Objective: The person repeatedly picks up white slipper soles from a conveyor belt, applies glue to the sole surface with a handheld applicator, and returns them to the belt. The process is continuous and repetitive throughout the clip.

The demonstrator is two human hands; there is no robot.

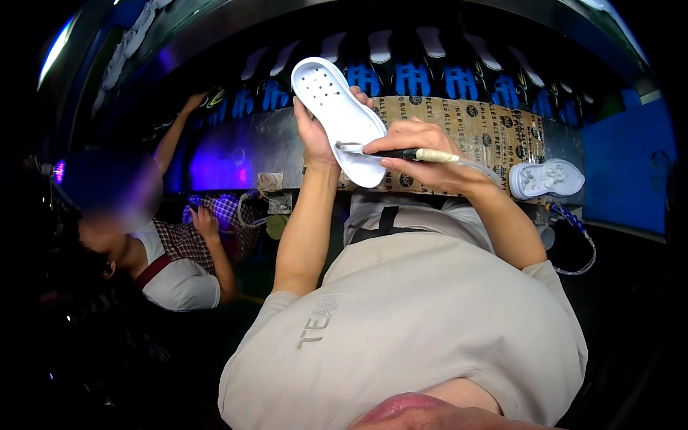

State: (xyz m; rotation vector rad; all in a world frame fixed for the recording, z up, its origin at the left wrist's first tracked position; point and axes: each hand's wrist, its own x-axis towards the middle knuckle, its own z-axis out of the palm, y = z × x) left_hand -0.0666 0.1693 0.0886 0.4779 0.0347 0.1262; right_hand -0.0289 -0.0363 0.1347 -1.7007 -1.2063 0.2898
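Observation:
A white shoe sole point(342, 118) is held up in front of me, its hollow inner side facing me and small dark holes at its far end. My left hand point(313, 136) is closed round it, with the thumb side at its left edge and fingertips showing past its right edge. My right hand point(426, 147) grips a brush point(394, 153) with a dark handle wrapped in pale tape; a thin clear tube trails from its back end. The bristles touch the inside of the sole's near end, where some white stuff shows.
Brown printed cardboard point(466, 140) covers the bench. Another white sole point(547, 178) with white lumps lies on the right. Beyond runs a row of blue holders point(412, 79) with pale shoe parts. A co-worker point(183, 265) is on the left, one arm reaching to the row. A blue panel point(623, 172) stands right.

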